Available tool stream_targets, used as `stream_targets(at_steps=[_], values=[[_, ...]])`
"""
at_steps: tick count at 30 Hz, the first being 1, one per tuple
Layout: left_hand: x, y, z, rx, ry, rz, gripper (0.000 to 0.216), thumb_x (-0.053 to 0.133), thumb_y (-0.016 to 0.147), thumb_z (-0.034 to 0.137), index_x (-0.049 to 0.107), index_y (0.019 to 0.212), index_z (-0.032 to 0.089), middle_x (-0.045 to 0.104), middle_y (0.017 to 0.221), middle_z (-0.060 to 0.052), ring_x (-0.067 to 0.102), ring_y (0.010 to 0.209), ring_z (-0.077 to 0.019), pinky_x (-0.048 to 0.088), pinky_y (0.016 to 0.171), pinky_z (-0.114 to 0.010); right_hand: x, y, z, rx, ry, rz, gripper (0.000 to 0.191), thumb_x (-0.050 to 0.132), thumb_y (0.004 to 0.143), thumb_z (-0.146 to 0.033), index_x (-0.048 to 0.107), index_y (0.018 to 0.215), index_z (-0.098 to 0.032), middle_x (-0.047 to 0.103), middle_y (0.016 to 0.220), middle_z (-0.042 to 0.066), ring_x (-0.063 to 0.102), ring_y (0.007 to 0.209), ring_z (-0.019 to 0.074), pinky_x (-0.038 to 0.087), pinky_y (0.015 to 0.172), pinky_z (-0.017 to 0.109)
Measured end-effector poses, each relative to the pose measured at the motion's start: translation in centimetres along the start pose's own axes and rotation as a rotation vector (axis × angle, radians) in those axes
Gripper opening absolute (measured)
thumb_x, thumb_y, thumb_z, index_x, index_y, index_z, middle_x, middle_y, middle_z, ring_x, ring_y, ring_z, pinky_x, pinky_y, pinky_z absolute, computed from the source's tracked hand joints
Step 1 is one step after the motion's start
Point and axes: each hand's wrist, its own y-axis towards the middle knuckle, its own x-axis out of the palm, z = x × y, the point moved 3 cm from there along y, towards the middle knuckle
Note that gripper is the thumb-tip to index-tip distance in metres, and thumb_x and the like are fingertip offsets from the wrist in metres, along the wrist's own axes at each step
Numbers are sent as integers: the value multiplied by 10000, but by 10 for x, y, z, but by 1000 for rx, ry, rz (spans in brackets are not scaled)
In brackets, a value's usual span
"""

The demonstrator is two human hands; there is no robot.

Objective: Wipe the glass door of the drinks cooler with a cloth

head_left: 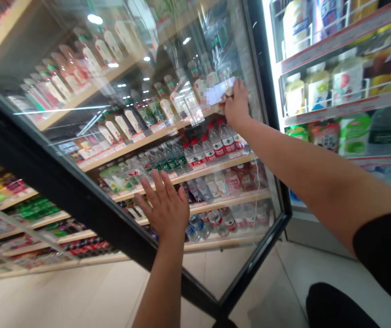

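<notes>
A glass door (147, 114) with a black frame stands open in front of me. My right hand (238, 102) reaches to the upper right part of the pane, its fingers closed on a flat white thing (220, 91) held at the glass. Glare and blur keep me from telling exactly what that thing is. Lower and to the left, my left hand (168, 207) is open with fingers spread, palm towards the pane. Whether that palm touches the glass I cannot tell. It holds nothing that I can see.
Behind the glass, wooden shelves (161, 134) carry rows of bottles (227, 141). At right is a lit cooler with wire-fronted shelves (345, 107) of drinks. The door's lower black frame (256, 262) hangs above the pale tiled floor (89, 291). Ceiling lights reflect in the pane.
</notes>
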Motion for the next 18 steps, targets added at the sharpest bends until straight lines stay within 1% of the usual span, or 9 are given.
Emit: stream_targets(at_steps=[2, 4, 5, 8, 9, 11, 13, 15, 18], values=[[0, 0, 0, 7, 19, -2, 756, 483, 941, 318, 80, 1559, 152, 173, 1614, -164, 24, 1508, -339, 57, 1200, -657, -2, 4, -9, -133, -13, -27, 693, 395, 821, -129, 302, 1504, -198, 285, 1612, 20, 159, 1524, 169, 136, 1276, 468], [0, 0, 0, 13, 27, -5, 759, 486, 940, 318, 78, 1559, 151, 174, 1614, -167, 21, 1509, -337, 63, 1199, -659, -7, -3, -1, -175, -22, -37, 719, 397, 830, -140, 253, 1525, -256, 233, 1630, -38, 109, 1530, 126, 136, 1281, 428], [0, -1, 1, 13, 26, -6, 762, 487, 938, 315, 77, 1558, 150, 172, 1614, -169, 20, 1509, -338, 65, 1198, -662, -11, -10, 12, -125, -25, -42, 726, 398, 829, -136, 242, 1531, -235, 220, 1636, -18, 106, 1531, 133, 138, 1279, 429], [0, -1, 2, 3, 30, -6, 766, 487, 938, 313, 70, 1558, 148, 163, 1615, -174, 9, 1508, -339, 67, 1195, -669, -21, -27, 64, 122, -22, -57, 698, 389, 817, -122, 272, 1503, -68, 258, 1611, 152, 181, 1522, 236, 167, 1254, 520], [0, -1, 2, 1, 35, -5, 765, 484, 939, 314, 68, 1558, 146, 162, 1615, -175, 5, 1508, -339, 68, 1195, -671, -22, -30, 76, 177, -7, -58, 680, 379, 817, -125, 291, 1486, -45, 282, 1594, 185, 211, 1513, 266, 176, 1240, 559], [0, -1, 2, 3, 46, -3, 758, 478, 942, 316, 71, 1558, 144, 167, 1614, -176, 0, 1509, -337, 74, 1195, -669, -20, -34, 87, 199, 30, -47, 664, 367, 813, -139, 316, 1470, -63, 306, 1582, 190, 240, 1500, 300, 181, 1212, 625], [0, 0, 2, 9, 53, 2, 746, 473, 945, 318, 84, 1557, 142, 173, 1613, -177, 5, 1510, -332, 76, 1197, -663, -15, -38, 82, 152, 66, -41, 685, 379, 795, -150, 323, 1478, -135, 299, 1600, 129, 217, 1509, 282, 178, 1210, 630], [-1, 0, 2, 8, 49, 4, 730, 465, 948, 314, 101, 1556, 138, 181, 1611, -178, 14, 1510, -329, 77, 1200, -657, -10, -50, 75, 36, 78, -48, 725, 390, 779, -150, 307, 1498, -181, 263, 1623, 77, 164, 1525, 245, 175, 1228, 587], [-2, 0, 3, -12, 20, -1, 710, 460, 948, 307, 129, 1554, 138, 190, 1609, -175, 31, 1509, -333, 82, 1198, -662, -11, -82, 89, -50, 46, -41, 747, 381, 785, -152, 262, 1523, -162, 232, 1633, 91, 143, 1528, 226, 197, 1236, 542]])
